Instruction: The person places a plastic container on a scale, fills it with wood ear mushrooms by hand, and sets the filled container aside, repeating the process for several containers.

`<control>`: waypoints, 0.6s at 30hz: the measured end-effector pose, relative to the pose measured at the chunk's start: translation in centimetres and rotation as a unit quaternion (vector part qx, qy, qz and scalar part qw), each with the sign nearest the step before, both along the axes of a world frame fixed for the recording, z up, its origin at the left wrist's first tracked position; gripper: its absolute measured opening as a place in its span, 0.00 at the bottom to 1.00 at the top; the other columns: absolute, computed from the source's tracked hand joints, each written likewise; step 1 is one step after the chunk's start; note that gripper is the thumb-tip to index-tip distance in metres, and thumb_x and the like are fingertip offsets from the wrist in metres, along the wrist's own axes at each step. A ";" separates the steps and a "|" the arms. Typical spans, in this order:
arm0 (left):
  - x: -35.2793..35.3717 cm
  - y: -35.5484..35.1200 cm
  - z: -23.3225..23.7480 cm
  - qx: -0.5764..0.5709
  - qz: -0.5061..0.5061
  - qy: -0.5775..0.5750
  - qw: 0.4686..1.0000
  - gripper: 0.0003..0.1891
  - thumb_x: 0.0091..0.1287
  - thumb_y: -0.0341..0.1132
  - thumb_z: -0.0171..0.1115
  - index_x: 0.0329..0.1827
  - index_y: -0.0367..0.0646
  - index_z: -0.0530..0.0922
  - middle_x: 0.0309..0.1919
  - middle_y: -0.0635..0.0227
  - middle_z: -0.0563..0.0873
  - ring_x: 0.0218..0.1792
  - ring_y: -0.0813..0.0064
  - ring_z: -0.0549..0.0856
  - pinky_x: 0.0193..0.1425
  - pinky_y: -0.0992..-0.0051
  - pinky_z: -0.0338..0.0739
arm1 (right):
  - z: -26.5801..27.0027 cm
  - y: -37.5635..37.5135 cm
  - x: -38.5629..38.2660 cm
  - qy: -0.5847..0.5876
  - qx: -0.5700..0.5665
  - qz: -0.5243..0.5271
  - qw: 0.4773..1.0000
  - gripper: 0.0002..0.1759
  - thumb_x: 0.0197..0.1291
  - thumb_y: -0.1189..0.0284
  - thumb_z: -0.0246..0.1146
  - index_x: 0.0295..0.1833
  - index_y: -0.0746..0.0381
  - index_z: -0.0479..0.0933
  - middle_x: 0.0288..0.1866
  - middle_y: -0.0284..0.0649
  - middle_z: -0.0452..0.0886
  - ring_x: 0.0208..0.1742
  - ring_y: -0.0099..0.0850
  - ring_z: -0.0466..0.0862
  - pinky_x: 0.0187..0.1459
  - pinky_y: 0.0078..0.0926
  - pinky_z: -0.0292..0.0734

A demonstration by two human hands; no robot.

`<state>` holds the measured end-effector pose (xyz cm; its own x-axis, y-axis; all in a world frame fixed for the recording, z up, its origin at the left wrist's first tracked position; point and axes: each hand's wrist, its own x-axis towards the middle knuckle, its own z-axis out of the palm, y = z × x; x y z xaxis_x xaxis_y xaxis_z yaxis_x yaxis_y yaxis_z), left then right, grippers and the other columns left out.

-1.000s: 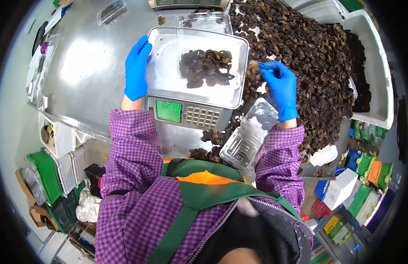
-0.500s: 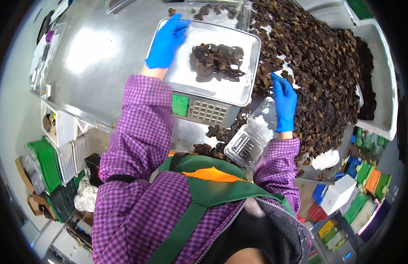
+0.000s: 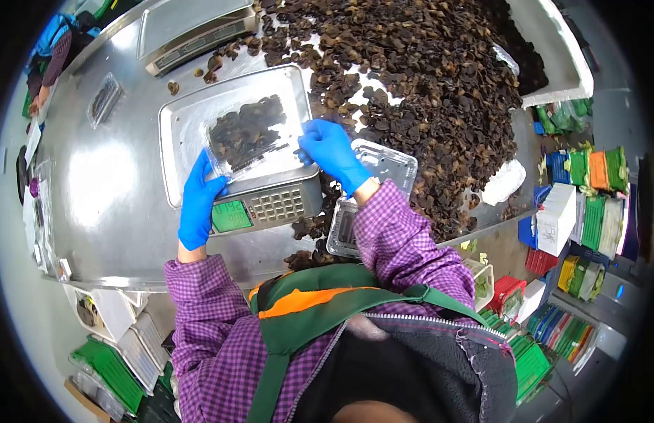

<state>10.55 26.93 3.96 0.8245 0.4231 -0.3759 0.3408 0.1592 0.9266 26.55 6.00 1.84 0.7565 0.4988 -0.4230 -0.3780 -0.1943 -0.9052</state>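
Observation:
A clear plastic container (image 3: 251,168) filled with dark, wet-looking pieces like wood ear mushrooms (image 3: 246,130) sits over the white-lined pan of a digital scale (image 3: 281,204). At its near left corner, my left hand (image 3: 199,203) in a blue glove grips the edge between thumb and fingers. My right hand (image 3: 334,154), also blue-gloved, is closed by the pan's right rim; whatever its fingertips hold is hidden. Below that wrist, an open clear clamshell box (image 3: 394,169) lies beside the scale, partly covered by my sleeve.
A large heap of the mushrooms (image 3: 426,106) spreads over the metal table (image 3: 94,233), with a white foam box (image 3: 563,56) behind it. A second scale (image 3: 200,42) stands farther off. Another filled container (image 3: 105,100) lies left, near a co-worker (image 3: 52,56).
The view has shifted. My left hand has moved from the pan's far left edge to the container's near corner. My right hand has come from beside the heap to the pan's right rim.

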 end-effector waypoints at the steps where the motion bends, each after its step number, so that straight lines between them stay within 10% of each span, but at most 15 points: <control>1: 0.1 -0.1 -0.1 0.000 -0.008 -0.006 1.000 0.36 0.62 0.23 0.58 0.75 0.40 0.58 0.63 0.62 0.75 0.45 0.79 0.80 0.45 0.81 0.77 | 0.0 0.1 0.1 -0.030 -0.032 -0.003 0.999 0.16 0.60 0.78 0.58 0.53 0.70 0.76 0.30 0.40 0.83 0.26 0.25 0.83 0.28 0.23 0.80; 8: -0.7 0.2 0.9 0.032 0.009 0.009 0.999 0.28 0.68 0.38 0.57 0.71 0.42 0.67 0.61 0.69 0.77 0.54 0.76 0.78 0.57 0.75 0.73 | 1.7 -7.0 -4.1 -0.310 -0.127 0.081 0.939 0.14 0.59 0.60 0.63 0.44 0.58 0.80 0.34 0.49 0.82 0.35 0.48 0.83 0.36 0.40 0.76; 12: -1.3 2.3 1.4 0.035 0.061 0.008 0.998 0.25 0.70 0.39 0.53 0.69 0.45 0.70 0.62 0.69 0.77 0.58 0.76 0.77 0.61 0.76 0.70 | 0.5 -16.1 -9.5 -0.216 -0.282 0.383 0.853 0.13 0.57 0.60 0.65 0.42 0.57 0.82 0.39 0.45 0.84 0.41 0.44 0.84 0.43 0.37 0.78; 18: 0.5 4.0 1.6 0.044 0.063 -0.051 0.996 0.25 0.70 0.40 0.57 0.69 0.44 0.69 0.61 0.67 0.77 0.60 0.73 0.76 0.64 0.72 0.67 | -3.5 -20.5 -15.0 -0.325 -0.282 0.380 0.819 0.09 0.54 0.65 0.64 0.37 0.57 0.82 0.34 0.42 0.82 0.38 0.44 0.82 0.41 0.41 0.77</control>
<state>11.07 30.89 5.53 0.7948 0.5536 -0.2489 0.2259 0.1108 0.9678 11.57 -14.49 -1.69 0.4760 0.7936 -0.3789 0.5723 -0.6067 -0.5518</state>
